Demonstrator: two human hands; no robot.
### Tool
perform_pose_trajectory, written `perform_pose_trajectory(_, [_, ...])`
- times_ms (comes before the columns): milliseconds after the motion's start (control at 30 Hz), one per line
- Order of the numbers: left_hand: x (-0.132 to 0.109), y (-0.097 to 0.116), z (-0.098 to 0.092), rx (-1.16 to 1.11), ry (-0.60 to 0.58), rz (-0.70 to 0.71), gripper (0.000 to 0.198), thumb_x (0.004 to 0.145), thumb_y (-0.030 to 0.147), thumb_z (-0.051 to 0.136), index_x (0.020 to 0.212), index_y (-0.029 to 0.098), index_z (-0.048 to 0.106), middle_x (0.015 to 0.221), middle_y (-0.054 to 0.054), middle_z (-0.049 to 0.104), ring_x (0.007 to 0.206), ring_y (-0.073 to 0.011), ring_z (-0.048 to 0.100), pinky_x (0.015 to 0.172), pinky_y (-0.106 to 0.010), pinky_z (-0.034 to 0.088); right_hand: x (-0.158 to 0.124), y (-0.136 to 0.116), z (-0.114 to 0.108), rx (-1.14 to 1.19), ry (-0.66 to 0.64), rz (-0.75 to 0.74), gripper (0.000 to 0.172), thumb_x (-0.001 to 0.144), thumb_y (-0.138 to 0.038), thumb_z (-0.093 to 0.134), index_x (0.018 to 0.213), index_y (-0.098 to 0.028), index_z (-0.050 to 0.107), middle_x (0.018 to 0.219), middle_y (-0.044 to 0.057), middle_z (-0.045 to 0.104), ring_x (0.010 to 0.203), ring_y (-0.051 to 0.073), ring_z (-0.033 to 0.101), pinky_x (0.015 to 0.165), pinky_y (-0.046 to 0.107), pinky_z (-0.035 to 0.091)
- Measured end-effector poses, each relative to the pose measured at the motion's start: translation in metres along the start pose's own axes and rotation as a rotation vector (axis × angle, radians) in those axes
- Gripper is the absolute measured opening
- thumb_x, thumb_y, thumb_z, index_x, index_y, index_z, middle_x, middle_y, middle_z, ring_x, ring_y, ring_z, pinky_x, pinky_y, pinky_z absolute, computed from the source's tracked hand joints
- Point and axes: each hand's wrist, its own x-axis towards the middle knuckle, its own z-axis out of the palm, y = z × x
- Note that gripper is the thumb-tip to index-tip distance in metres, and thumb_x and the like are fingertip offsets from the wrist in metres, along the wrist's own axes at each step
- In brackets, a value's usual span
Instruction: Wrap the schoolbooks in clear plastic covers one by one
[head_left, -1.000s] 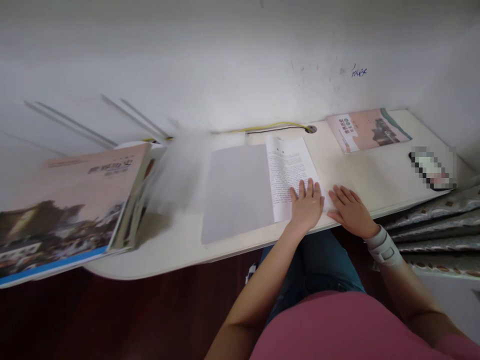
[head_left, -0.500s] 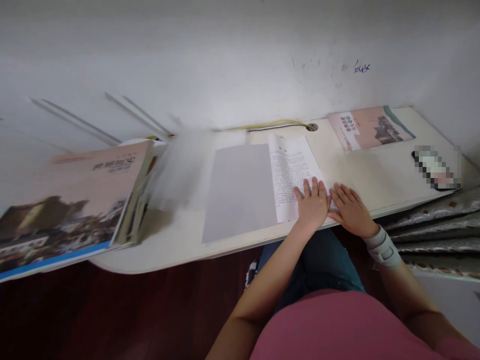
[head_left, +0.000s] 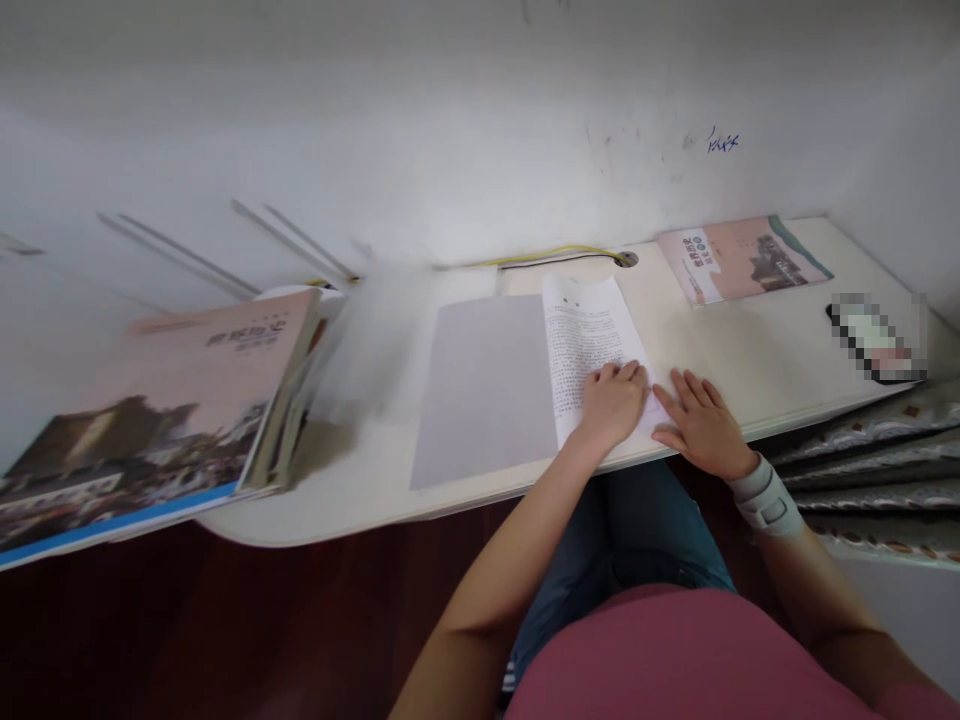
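The left hand [head_left: 615, 405] rests on the printed page [head_left: 585, 335] with its fingers bent and drawn in; whether they pinch the paper cannot be told. Just to its right the right hand [head_left: 701, 425] lies open, palm down and fingers stretched out, by the page's right margin, its fingertips close to the left hand's knuckles. A pale wristband [head_left: 766, 498] wraps the right wrist.

The page is the right half of an open booklet, which lies along the near edge of the desk [head_left: 330, 512], right of the middle. Its left half is a plain grey leaf [head_left: 487, 390], flat on the surface.

Beyond the right hand, near the desk's far right corner, lies a pink book [head_left: 750, 262] with a green strip down its right side. A phone [head_left: 874, 340], its screen blurred into squares, sits near the right edge — toward the near corner. Along the far edge a yellow cable [head_left: 555, 250] runs to a round cable hole [head_left: 625, 259].

Over at the left end, by the rounded near corner, there is a stack of books [head_left: 165, 400] — the top cover pink, with a building and a blue band. Folds of patterned fabric [head_left: 877, 490] hang beside the near right corner.
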Motion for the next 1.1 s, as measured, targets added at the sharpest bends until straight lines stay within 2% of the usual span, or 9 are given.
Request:
perform_pose_trajectory(133, [0.001, -0.011, -0.006, 0.011, -0.047, 0.087, 0.038, 0.097, 0.031, 0.033, 0.128, 0.022, 0.054, 0.139, -0.006, 0.052, 0.114, -0.0286, 0.048, 0.088, -0.042, 0.042, 0.0, -0.001, 0.001, -0.007, 0.011, 0.002, 0.067, 0.091, -0.059, 0.036, 0.142, -0.016, 0.043, 0.148, 0.021, 0.037, 0.136, 0.035, 0.035, 0.107, 0.049, 0.03])
perform_pose_trajectory(233, [0.003, -0.024, -0.007, 0.024, -0.1, 0.221, 0.04, 0.097, 0.025, 0.031, 0.131, 0.023, 0.052, 0.14, -0.007, 0.05, 0.115, -0.0269, 0.048, 0.089, -0.039, 0.042, 0.0, -0.001, 0.002, -0.013, 0.017, 0.0, 0.068, 0.09, -0.059, 0.037, 0.141, -0.015, 0.043, 0.147, 0.022, 0.038, 0.135, 0.035, 0.035, 0.107, 0.049, 0.03])
perform_pose_trajectory(400, [0.021, -0.043, -0.012, 0.113, -0.141, 0.349, 0.046, 0.095, 0.017, 0.031, 0.135, 0.03, 0.048, 0.139, -0.011, 0.047, 0.117, -0.026, 0.049, 0.091, -0.039, 0.041, 0.001, -0.001, 0.003, -0.009, 0.015, 0.0, 0.067, 0.09, -0.058, 0.038, 0.141, -0.016, 0.043, 0.148, 0.021, 0.037, 0.135, 0.035, 0.035, 0.107, 0.049, 0.029])
perform_pose_trajectory(500, [0.04, -0.05, -0.015, 0.181, -0.126, 0.34, 0.049, 0.094, 0.014, 0.029, 0.139, 0.027, 0.044, 0.136, -0.013, 0.049, 0.117, -0.0274, 0.048, 0.09, -0.04, 0.042, 0.001, -0.001, 0.002, 0.0, 0.012, 0.007, 0.066, 0.09, -0.058, 0.038, 0.141, -0.016, 0.043, 0.148, 0.02, 0.037, 0.136, 0.034, 0.034, 0.107, 0.049, 0.028])
perform_pose_trajectory(633, [0.065, -0.065, -0.016, 0.203, -0.16, 0.278, 0.048, 0.094, 0.014, 0.027, 0.139, 0.015, 0.041, 0.143, -0.014, 0.044, 0.126, -0.0277, 0.043, 0.097, -0.04, 0.04, 0.001, -0.003, 0.0, -0.002, 0.009, 0.011, 0.065, 0.091, -0.057, 0.038, 0.141, -0.016, 0.043, 0.148, 0.02, 0.037, 0.136, 0.034, 0.035, 0.107, 0.048, 0.028])
perform_pose_trajectory(767, [0.091, -0.089, -0.014, 0.18, -0.169, 0.166, 0.053, 0.098, 0.04, 0.028, 0.141, 0.011, 0.037, 0.151, -0.015, 0.035, 0.137, -0.0299, 0.03, 0.108, -0.043, 0.03, 0.001, -0.003, -0.001, 0.0, 0.009, 0.01, 0.064, 0.091, -0.057, 0.039, 0.141, -0.017, 0.044, 0.147, 0.02, 0.039, 0.135, 0.033, 0.035, 0.107, 0.048, 0.03])
perform_pose_trajectory(867, [0.111, -0.103, -0.014, 0.161, -0.179, 0.139, 0.062, 0.095, 0.054, 0.028, 0.143, 0.015, 0.034, 0.153, -0.012, 0.031, 0.133, -0.0317, 0.034, 0.103, -0.044, 0.034, 0.0, -0.003, 0.0, 0.015, 0.01, 0.016, 0.064, 0.09, -0.058, 0.039, 0.14, -0.018, 0.044, 0.148, 0.019, 0.038, 0.135, 0.033, 0.035, 0.107, 0.048, 0.03])
perform_pose_trajectory(967, [0.127, -0.107, -0.014, 0.175, -0.137, 0.13, 0.062, 0.095, 0.055, 0.026, 0.144, 0.017, 0.034, 0.152, -0.01, 0.033, 0.127, -0.0333, 0.038, 0.1, -0.045, 0.034, 0.0, -0.003, 0.001, 0.035, 0.003, 0.022, 0.064, 0.09, -0.058, 0.04, 0.14, -0.018, 0.045, 0.148, 0.018, 0.038, 0.136, 0.033, 0.035, 0.107, 0.048, 0.029])
perform_pose_trajectory(1100, [0.134, -0.103, -0.013, 0.17, -0.098, 0.106, 0.067, 0.094, 0.056, 0.024, 0.144, 0.012, 0.034, 0.15, -0.013, 0.037, 0.127, -0.0344, 0.036, 0.101, -0.045, 0.032, 0.0, -0.004, -0.001, 0.049, -0.011, 0.027, 0.064, 0.091, -0.057, 0.039, 0.14, -0.018, 0.044, 0.149, 0.019, 0.037, 0.137, 0.033, 0.033, 0.107, 0.048, 0.029])
